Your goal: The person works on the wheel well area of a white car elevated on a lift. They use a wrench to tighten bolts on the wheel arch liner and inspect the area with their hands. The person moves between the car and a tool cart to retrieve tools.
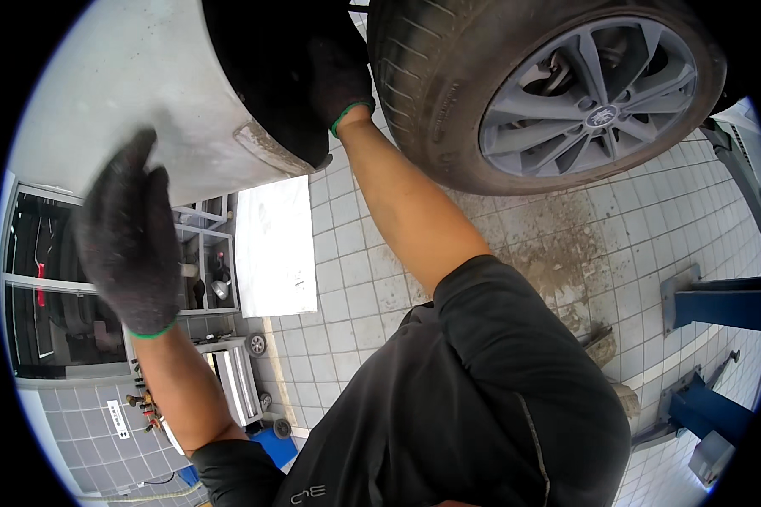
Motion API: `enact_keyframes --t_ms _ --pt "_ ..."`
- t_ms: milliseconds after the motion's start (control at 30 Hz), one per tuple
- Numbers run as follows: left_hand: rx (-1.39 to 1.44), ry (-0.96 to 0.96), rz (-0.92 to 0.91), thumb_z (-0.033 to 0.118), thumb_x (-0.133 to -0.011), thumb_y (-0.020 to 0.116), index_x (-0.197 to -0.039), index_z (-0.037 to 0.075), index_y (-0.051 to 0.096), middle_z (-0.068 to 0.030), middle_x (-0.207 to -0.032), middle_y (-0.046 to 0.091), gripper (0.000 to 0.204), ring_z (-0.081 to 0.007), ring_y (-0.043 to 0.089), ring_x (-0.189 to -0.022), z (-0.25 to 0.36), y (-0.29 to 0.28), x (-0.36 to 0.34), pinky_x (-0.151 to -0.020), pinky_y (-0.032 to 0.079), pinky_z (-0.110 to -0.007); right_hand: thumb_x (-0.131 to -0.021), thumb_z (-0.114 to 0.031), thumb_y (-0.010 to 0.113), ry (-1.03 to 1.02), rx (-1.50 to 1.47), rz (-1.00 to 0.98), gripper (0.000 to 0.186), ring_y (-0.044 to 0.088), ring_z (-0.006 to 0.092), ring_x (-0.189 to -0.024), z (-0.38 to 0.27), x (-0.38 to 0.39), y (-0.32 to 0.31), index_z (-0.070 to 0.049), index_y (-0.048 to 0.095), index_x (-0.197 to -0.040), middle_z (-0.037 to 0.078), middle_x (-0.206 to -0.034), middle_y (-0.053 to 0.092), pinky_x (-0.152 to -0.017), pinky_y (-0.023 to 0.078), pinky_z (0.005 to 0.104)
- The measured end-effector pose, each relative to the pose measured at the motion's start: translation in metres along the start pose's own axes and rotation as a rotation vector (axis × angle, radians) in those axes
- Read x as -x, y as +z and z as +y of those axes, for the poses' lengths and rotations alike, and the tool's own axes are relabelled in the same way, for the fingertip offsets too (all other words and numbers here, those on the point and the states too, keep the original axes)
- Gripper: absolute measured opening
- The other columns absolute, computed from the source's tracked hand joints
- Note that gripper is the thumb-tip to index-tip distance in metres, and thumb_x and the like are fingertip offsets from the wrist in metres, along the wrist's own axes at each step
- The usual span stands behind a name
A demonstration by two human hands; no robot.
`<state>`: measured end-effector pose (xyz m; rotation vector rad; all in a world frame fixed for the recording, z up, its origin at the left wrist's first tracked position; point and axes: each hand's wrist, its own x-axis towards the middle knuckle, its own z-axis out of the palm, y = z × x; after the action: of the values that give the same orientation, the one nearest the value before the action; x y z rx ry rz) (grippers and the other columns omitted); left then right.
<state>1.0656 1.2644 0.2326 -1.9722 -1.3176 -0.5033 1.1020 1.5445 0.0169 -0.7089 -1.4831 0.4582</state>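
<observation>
My left hand, in a black glove with a green cuff, is raised before a silver-white car body panel, slightly blurred; its fingers are extended, with nothing seen in them. My right hand, gloved alike, reaches into the dark wheel arch between that panel and a tyre with a grey alloy wheel. The right fingers are hard to make out against the black liner. A scuffed, dirty strip runs along the panel's lower edge.
Blue lift posts stand at the right on the tiled floor. A white board, a metal shelf frame, a wheeled tool cart and a blue bin are at the left, near a glass-fronted partition.
</observation>
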Motion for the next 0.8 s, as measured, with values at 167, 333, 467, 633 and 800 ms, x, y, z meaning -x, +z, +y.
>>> enact_keyframes --t_ms 167,333,467,633,800 --pt "-0.112 -0.477 -0.235 0.009 -0.096 0.066 -0.124 0.004 0.071 -0.0174 -0.117 0.073 0.028 -0.0302 0.069 -0.110 -0.003 0.001 0.116 -0.097 0.052 -0.038 -0.101 -0.026 0.056 0.117 -0.123 -0.174 0.036 0.058 0.0419 -0.125 -0.031 0.005 -0.008 -0.008 0.060 -0.132 0.021 -0.139 0.059 -0.107 0.047 0.0469" --pt "0.069 -0.817 -0.259 0.011 -0.093 0.069 -0.119 0.001 0.072 -0.0175 -0.110 0.074 0.027 -0.0321 0.072 -0.102 0.002 0.034 0.225 -0.090 0.055 -0.042 -0.104 -0.040 0.053 -0.061 -0.056 -0.096 0.042 0.063 0.0405 -0.118 -0.011 0.024 -0.008 -0.009 0.062 -0.130 0.021 -0.129 0.066 -0.099 0.050 0.0447" --pt "0.185 -1.029 -0.339 0.011 -0.092 0.070 -0.120 -0.001 0.071 -0.0184 -0.112 0.074 0.031 -0.0310 0.072 -0.103 0.017 0.041 0.273 -0.090 0.056 -0.041 -0.104 -0.044 0.051 0.196 -0.260 -0.113 0.043 0.064 0.0389 -0.117 -0.016 0.026 -0.013 -0.009 0.066 -0.125 0.020 -0.123 0.069 -0.097 0.051 0.0438" --pt "0.266 -1.218 -0.346 0.011 -0.092 0.069 -0.124 -0.003 0.070 -0.0199 -0.115 0.074 0.035 -0.0296 0.071 -0.108 0.022 0.046 0.309 -0.095 0.055 -0.039 -0.103 -0.048 0.054 0.445 -0.464 -0.114 0.044 0.066 0.0380 -0.115 -0.040 0.021 -0.025 -0.011 0.073 -0.118 0.018 -0.119 0.071 -0.097 0.050 0.0424" --pt "0.340 -1.291 -0.319 0.012 -0.093 0.070 -0.124 -0.003 0.070 -0.0196 -0.117 0.073 0.035 -0.0281 0.071 -0.109 0.020 0.054 0.341 -0.096 0.055 -0.038 -0.103 -0.046 0.055 0.451 -0.409 -0.132 0.043 0.066 0.0365 -0.115 -0.037 0.024 -0.022 -0.013 0.071 -0.124 0.017 -0.124 0.071 -0.099 0.051 0.0405"
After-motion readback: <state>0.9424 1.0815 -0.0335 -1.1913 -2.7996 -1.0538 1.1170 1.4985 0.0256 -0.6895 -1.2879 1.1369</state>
